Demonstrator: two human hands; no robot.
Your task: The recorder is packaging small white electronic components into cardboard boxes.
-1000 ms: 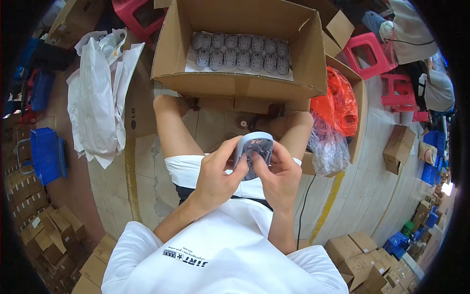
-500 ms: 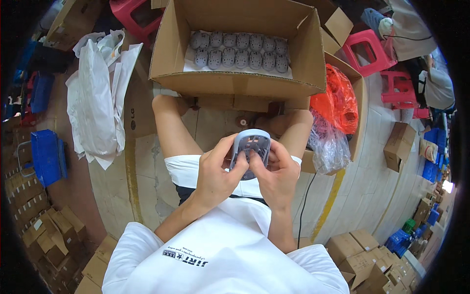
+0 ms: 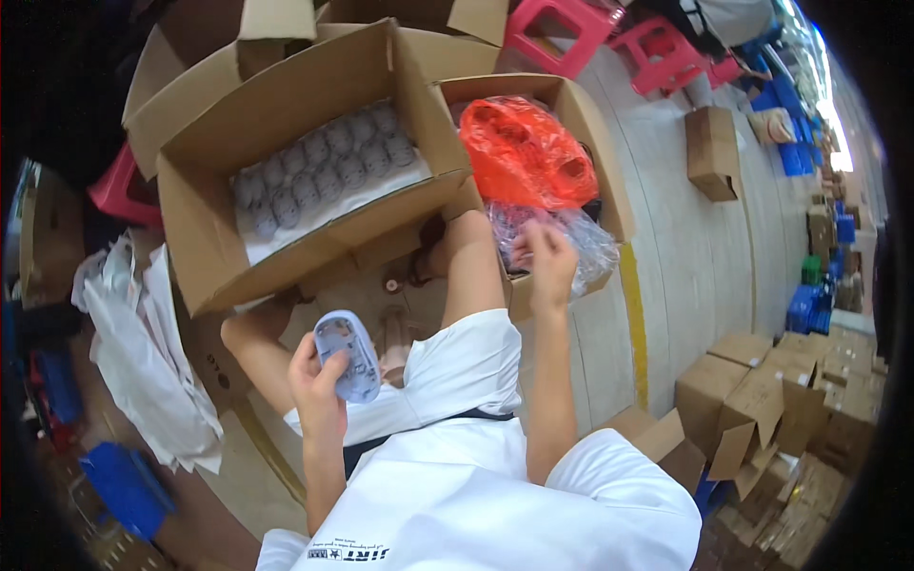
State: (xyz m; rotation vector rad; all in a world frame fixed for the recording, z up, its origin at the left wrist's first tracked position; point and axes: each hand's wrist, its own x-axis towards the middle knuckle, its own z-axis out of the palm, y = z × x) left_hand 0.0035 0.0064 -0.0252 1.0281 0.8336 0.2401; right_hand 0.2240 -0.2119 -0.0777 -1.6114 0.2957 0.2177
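We held grey shell [image 3: 358, 350] in left hand [image 3: 319, 385]; right hand [image 3: 550, 269] at clear bag [image 3: 595, 253], couldn't tell grip — likely picking step; next move needed fine pinch.

Tiled floor [image 3: 681, 285], its edges crowded with goods.
Two pink stools [image 3: 592, 38] are placed close together at the top, and a third stool [image 3: 133, 186] is seen only in part at the upper left. Below it, white sheeting [image 3: 152, 362] is laid in a long, creased heap, with a blue bin [image 3: 126, 485] set near its lower end. To the right, a lone carton [image 3: 712, 152] is set on the tiles; beyond it, a pale sack [image 3: 771, 126] is seen near blue crates. At the lower right, brown cartons [image 3: 733, 400] are stacked, some with flaps raised. The floor is crossed by a yellow line [image 3: 633, 314].
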